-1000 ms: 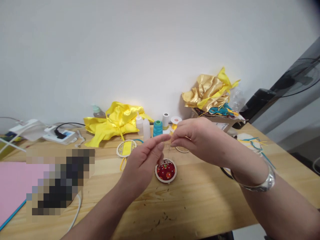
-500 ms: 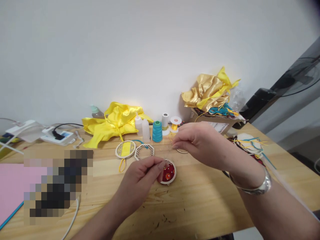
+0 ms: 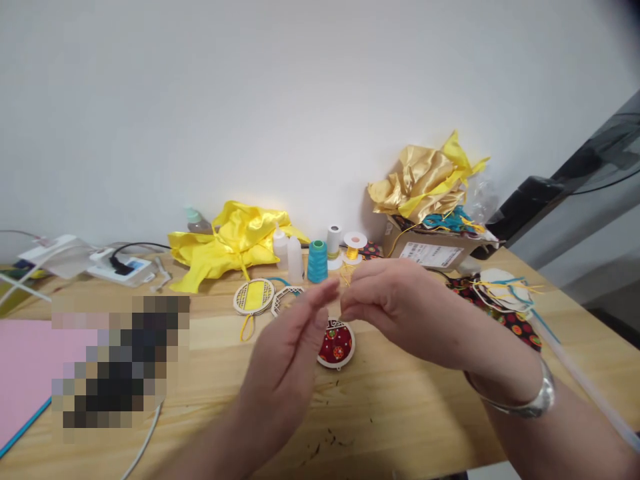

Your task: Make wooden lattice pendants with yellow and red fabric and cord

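Note:
My left hand [image 3: 287, 353] is raised over the table with its fingers stretched out and the thumb apart from them; nothing shows between them. Just to its right, my right hand [image 3: 390, 300] has thumb and fingers pinched together, and whatever they hold is too small to make out. Below the fingertips lies a round wooden frame [image 3: 353, 347] backed with dark red patterned cloth [image 3: 336, 345], partly covered by the left hand. Behind the left hand are an octagonal lattice frame [image 3: 280, 301] and a round frame with yellow cloth [image 3: 254, 297] and a yellow cord loop.
At the back stand a teal thread cone [image 3: 317, 262], squeeze bottles [image 3: 295, 260], a yellow thread spool [image 3: 355, 247] and yellow satin [image 3: 235, 240]. A cardboard box [image 3: 425, 252] heaped with cloth is back right. Wooden cutouts [image 3: 503, 290] lie right; a power strip [image 3: 123, 267] sits left.
My left hand has lifted off the red cloth frame and its fingers have opened from a pinch. My right hand has lowered slightly toward it, still pinched. The view has shifted a little.

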A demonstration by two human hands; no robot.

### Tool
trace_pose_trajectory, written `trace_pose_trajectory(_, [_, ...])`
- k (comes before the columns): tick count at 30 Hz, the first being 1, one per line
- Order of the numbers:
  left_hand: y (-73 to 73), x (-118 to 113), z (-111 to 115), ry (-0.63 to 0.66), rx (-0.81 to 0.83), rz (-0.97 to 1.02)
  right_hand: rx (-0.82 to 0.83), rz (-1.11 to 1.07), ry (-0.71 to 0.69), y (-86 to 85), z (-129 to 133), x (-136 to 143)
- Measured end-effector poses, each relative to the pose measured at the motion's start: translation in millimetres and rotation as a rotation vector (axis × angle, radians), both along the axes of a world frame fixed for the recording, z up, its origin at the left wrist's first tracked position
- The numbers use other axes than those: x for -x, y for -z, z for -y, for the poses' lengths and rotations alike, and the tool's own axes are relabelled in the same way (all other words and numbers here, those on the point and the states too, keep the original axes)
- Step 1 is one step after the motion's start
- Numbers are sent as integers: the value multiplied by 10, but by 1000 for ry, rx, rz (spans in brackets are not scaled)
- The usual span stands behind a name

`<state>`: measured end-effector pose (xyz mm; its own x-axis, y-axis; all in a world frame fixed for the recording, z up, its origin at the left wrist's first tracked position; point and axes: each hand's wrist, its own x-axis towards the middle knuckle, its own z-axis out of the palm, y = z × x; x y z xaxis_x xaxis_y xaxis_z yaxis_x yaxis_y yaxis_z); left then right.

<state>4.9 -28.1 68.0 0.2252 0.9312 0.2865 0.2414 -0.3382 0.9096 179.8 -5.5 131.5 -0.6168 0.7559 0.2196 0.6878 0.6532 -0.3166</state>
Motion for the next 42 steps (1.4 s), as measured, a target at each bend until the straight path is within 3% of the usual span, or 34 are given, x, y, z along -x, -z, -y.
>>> trace_pose_trajectory(3, [88, -100, -19, 157, 289, 168, 4, 44, -40, 32, 12, 26])
trace_pose_trajectory(5, [177, -105, -24, 183, 404, 207, 26, 52, -32, 80, 7, 22])
trace_pose_trajectory(11, [362, -61, 34, 120, 573, 226, 75, 22, -20, 281, -9, 6])
trace_pose_trajectory(21, [485, -34, 62, -13, 734, 342, 141, -136, 108, 572, -19, 37])
trace_pose_trajectory(23, [519, -15, 59, -50, 729, 349, 116, -132, 223, 640, -22, -126])
trace_pose_trajectory(25, [550, 5, 53, -64, 730, 362, 83, -2, 441, 702, -10, -413])
trace_pose_trajectory(27, [573, 22, 42, -61, 731, 374, 120, 290, 755, 767, 24, -777])
trace_pose_trajectory(29, [589, 32, 29, -60, 728, 386, 258, 570, 915, 846, 75, -1133])
trace_pose_trajectory(33, [614, 41, 3, -69, 713, 399, 367, 617, 912, 1025, 167, -1552])
trace_pose_trajectory(42, [602, 50, -6, -105, 704, 368, 415, 528, 819, 1191, 117, -1681])
